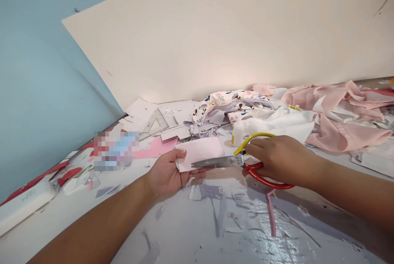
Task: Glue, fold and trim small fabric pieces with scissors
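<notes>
My left hand [172, 171] pinches a pale pink rectangular piece [201, 151], thumb on top and fingers beneath; I cannot tell whether it is paper or cloth. Around the handles of a pair of scissors [220, 161] my right hand [275, 159] is closed. One handle loop is yellow, the other red. The blades look nearly together, pointing left, and lie along the near edge of the pink piece. Whether they bite into it is unclear. A small white bottle [237, 133] with a yellow label stands just beyond the scissors.
Floral fabric [221, 100], white cloth [277, 124] and pink cloth [344, 133] lie heaped at the back right. A clear set square [156, 121] and pink sheet [158, 148] rest at the back left. Scraps litter the table [184, 231]. A pale board [230, 34] rises behind.
</notes>
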Demonstrator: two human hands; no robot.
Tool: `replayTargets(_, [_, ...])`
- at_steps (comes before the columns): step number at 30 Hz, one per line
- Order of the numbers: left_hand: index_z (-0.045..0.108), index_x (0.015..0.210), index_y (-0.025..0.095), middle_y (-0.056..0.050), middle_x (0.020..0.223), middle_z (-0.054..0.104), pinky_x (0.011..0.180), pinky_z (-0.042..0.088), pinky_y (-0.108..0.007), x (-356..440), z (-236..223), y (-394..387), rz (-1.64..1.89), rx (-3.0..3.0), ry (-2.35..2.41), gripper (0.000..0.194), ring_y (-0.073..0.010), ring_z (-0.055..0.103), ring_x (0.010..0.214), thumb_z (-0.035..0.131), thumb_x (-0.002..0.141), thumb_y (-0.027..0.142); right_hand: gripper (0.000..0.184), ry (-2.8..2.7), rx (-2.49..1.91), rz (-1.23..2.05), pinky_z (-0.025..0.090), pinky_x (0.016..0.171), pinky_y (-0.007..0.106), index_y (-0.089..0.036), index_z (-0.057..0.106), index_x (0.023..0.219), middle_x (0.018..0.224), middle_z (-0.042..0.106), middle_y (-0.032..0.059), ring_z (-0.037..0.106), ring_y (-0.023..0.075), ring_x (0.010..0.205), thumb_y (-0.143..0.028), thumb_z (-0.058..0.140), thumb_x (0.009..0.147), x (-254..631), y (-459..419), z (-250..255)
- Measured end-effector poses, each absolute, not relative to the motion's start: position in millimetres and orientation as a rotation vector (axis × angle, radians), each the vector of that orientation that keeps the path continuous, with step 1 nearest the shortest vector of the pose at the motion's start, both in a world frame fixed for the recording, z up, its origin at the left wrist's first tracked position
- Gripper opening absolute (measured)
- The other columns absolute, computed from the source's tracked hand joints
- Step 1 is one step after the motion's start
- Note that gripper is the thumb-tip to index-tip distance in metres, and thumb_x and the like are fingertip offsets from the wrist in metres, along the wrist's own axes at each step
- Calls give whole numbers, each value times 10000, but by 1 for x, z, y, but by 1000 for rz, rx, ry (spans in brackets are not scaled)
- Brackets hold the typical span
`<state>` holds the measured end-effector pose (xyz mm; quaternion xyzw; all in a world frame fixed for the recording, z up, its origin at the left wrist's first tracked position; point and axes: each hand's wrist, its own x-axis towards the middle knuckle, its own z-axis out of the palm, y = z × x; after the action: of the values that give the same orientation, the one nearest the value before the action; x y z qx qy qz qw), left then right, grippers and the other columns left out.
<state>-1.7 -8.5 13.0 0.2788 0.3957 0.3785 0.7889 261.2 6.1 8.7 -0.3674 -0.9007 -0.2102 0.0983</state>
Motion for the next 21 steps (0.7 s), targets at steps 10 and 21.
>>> replayTargets(10, [343, 1294, 61, -145, 990, 669, 758, 487, -380, -20, 16, 2, 790, 658, 759, 619, -293, 630, 921, 448, 705, 221, 228, -2662, -1124, -665, 253, 456, 257, -176, 604, 742, 693, 649, 53, 583, 194, 556, -396, 548, 767, 278, 10, 21])
replayTargets(21, [608, 974, 82, -119, 869, 684, 682, 515, -394, -20, 15, 10, 1236, 767, 1034, 355, -263, 628, 810, 489, 651, 170, 327, -2208, -1470, 493, 349, 436, 270, -207, 533, 701, 579, 544, 7, 485, 152, 478, -532, 569, 702, 265, 3, 33])
